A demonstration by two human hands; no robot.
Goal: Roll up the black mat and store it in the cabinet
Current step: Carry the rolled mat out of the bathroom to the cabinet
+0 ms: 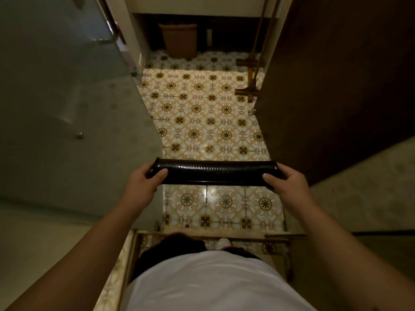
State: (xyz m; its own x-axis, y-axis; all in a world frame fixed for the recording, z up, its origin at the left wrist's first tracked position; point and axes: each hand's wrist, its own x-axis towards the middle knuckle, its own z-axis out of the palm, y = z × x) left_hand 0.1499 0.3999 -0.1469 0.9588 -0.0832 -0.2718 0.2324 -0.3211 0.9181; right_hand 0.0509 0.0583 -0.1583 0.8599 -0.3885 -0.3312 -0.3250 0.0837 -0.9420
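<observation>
Mat (pixel 215 172) rolled tight, held level above the floor (pixel 202 122), left hand (pixel 143 178) and right hand (pixel 284 179) clamped on its ends. Loose grip: could unroll. No cabinet clearly seen.

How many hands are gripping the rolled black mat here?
2. The left hand grips the left end of the rolled black mat; the right hand grips its right end. The mat is held level above the patterned floor.

Both arms reach forward, left hand (pixel 143 180) and right hand (pixel 286 179) level, fingers curled closed, thumbs on top.
</observation>
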